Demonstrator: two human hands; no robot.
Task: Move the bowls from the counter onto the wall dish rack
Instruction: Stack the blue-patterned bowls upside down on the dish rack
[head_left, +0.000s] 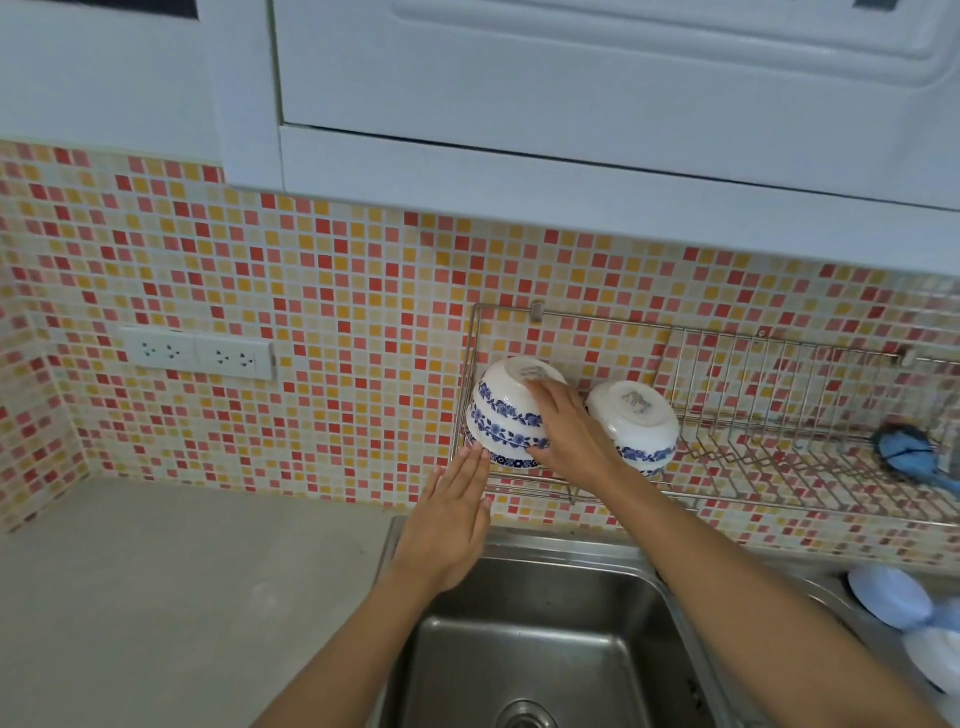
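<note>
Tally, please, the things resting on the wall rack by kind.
Bowls: 4, judging by the blue bands: three stacked, one alone
Brush: 1
Total: 5

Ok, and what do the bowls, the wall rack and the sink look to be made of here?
The stacked bowls and the single bowl look like glazed ceramic or opal glass: glossy white with printed blue floral bands; which one is unclear. The wall rack is thin bare metal wire, silvery, likely steel. The sink looks like brushed stainless steel, grey with soft reflections.
</note>
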